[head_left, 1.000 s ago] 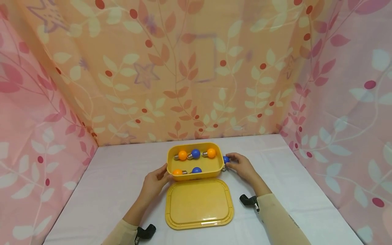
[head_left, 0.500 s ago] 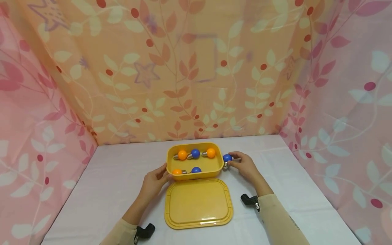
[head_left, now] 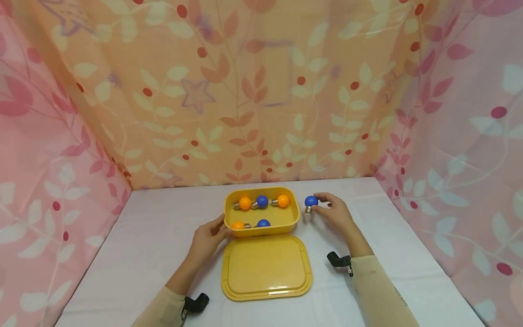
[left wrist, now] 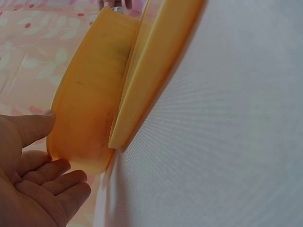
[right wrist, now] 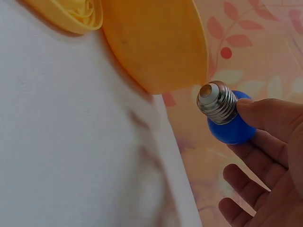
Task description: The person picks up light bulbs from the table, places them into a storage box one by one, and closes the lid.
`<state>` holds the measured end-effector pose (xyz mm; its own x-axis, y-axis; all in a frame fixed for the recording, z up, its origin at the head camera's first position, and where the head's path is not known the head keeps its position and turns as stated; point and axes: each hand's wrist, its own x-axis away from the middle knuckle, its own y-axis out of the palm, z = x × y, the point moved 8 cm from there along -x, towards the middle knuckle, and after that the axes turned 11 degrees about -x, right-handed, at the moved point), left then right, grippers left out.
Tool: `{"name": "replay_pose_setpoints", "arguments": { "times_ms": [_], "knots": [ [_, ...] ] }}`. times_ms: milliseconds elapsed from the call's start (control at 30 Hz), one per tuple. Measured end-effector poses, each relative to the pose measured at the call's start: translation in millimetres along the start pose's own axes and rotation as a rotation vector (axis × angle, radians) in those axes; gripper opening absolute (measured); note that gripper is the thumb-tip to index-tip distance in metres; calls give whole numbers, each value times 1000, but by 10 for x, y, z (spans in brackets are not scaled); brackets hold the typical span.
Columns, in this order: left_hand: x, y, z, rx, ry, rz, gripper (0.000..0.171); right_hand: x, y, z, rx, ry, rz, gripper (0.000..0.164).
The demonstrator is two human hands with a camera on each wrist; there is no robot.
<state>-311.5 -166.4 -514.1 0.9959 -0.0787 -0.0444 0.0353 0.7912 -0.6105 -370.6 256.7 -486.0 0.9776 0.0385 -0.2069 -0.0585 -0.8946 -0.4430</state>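
Note:
A yellow plastic box point(head_left: 261, 232) stands on the table, holding several orange and blue light bulbs, among them an orange bulb point(head_left: 283, 201) and a blue bulb point(head_left: 262, 201). My left hand point(head_left: 206, 237) grips the box's left end, thumb and fingers spread around its near corner. Just right of the box, my right hand point(head_left: 336, 214) pinches another blue light bulb point(head_left: 311, 201) between thumb and fingers. In the right wrist view the bulb's metal screw base point(right wrist: 217, 103) points away from the palm; the other fingers are loosely bent. The bulb is apart from the box wall.
A flat yellow lid point(head_left: 267, 268) lies right in front of the box on the white-covered table point(head_left: 135, 245). Patterned curtains enclose the back and both sides, the back curtain point(head_left: 229, 91) close behind the box. Each wrist wears a black camera mount point(head_left: 197, 303).
My right hand has drawn the blue bulb away from the box's right end, to the right and slightly back, showing more of it. The left hand stays at the box.

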Motion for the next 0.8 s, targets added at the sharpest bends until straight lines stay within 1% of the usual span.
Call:
{"name": "replay_pose_setpoints", "arguments": {
  "times_ms": [67, 233, 433, 567, 633, 800],
  "knots": [
    [-2, 1, 1, 1, 0, 0, 67, 7, -25, -58, -11, -21, 3, 48],
    [1, 10, -8, 13, -7, -8, 66, -7, -65, -204, -18, -33, -11, 49],
    [-3, 7, -9, 5, -13, -10, 66, -114, -132, -447, 41, -49, -64, 50],
    [-7, -7, 1, -9, -19, -12, 67, -207, -141, -634, 97, -52, -123, 49],
    [-13, -12, 0, -14, -18, -10, 67, -259, -122, -735, 123, -69, -165, 48],
    [-16, -9, -15, -26, -14, -8, 69, -382, 22, -965, 182, -142, -307, 46]
  ]
}}
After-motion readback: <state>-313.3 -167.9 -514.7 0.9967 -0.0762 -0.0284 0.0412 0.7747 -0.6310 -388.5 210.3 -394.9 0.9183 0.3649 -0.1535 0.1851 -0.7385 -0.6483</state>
